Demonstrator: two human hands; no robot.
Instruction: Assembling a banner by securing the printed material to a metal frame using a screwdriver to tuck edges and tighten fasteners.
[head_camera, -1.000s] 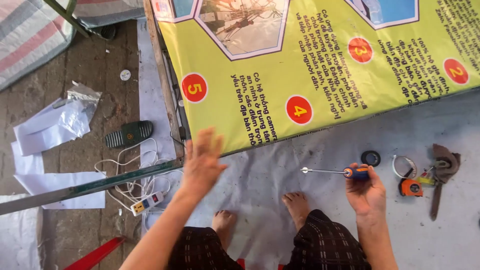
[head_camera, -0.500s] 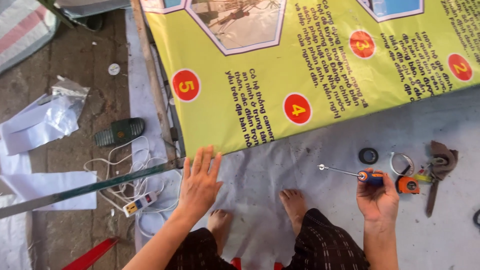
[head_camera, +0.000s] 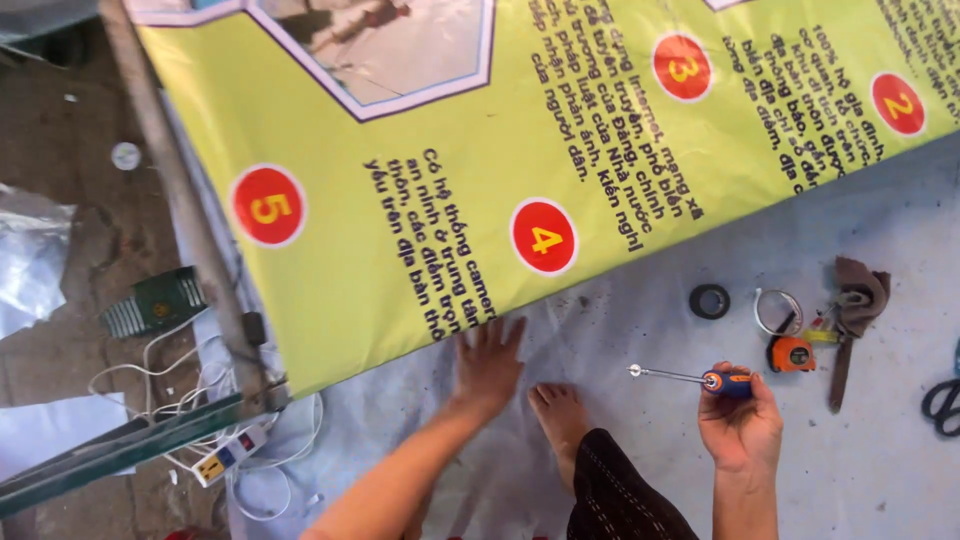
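Gripping a slim blue-handled screwdriver (head_camera: 700, 378), right hand (head_camera: 741, 428).

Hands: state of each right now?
Left hand: open, flat on the grey tarp.
Right hand: closed, holding blue-and-orange-handled screwdriver.

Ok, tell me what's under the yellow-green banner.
The yellow-green banner lies on a grey sheet, which shows beyond its lower edge; the left hand presses there. Anything beneath the banner's middle is covered.

Bare forearms, bare foot (head_camera: 560, 415), dark dotted trousers (head_camera: 620, 495)
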